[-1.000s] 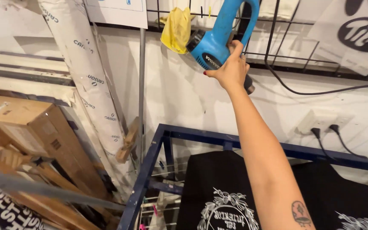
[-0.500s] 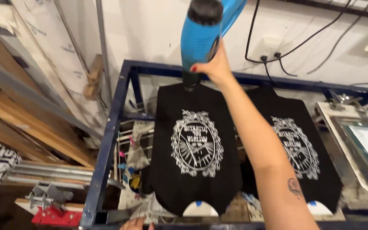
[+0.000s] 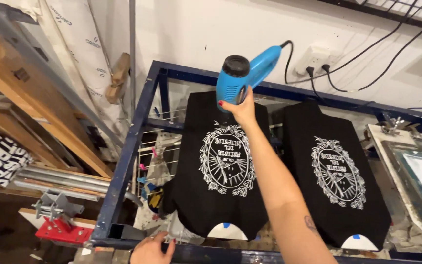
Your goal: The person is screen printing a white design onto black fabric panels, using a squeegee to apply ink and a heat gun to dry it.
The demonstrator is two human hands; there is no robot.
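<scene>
My right hand [image 3: 241, 108] grips a blue heat gun [image 3: 242, 77] by its handle, holding it above the top of a black shirt [image 3: 206, 195] with a white oval print, stretched on a pallet. The gun's black cord runs back to a wall socket [image 3: 317, 57]. A second black shirt [image 3: 338, 171] with the same print lies on the pallet to the right. My left hand [image 3: 151, 250] rests on the blue metal frame [image 3: 125, 161] at the bottom edge, fingers spread, holding nothing.
A printing screen [image 3: 418, 178] in its clamp sits at the right. Wooden frames [image 3: 35, 112] and rolled material [image 3: 81, 49] lean at the left. Metal tubes [image 3: 64, 178] and a red bracket [image 3: 57, 230] lie lower left. Cables hang along the white wall.
My right hand brought the heat gun down from the wire rack on the wall to just above the left shirt. The view tilted down, and my left hand came into sight.
</scene>
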